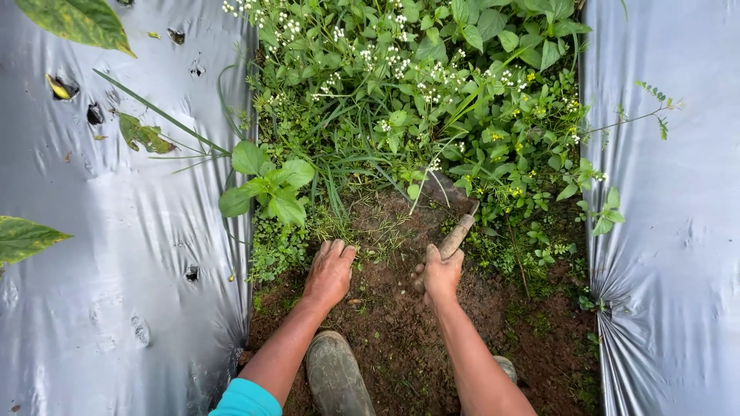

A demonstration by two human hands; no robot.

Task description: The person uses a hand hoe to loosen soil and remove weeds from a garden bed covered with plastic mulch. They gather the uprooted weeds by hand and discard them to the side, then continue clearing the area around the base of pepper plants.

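Your left hand (330, 271) lies palm down on the bare brown soil (393, 323), fingers loosely spread and holding nothing, fingertips touching the low green weeds with small white flowers (385, 100) on the far side. Your right hand (439, 273) is just to its right, fingers wrapped around the worn wooden handle of a small hand tool (456, 235); its blade end is hidden in the weeds. Silver plastic mulch sheets (116, 231) run left and right. A muddy rubber boot (337, 377) sits near, between your arms.
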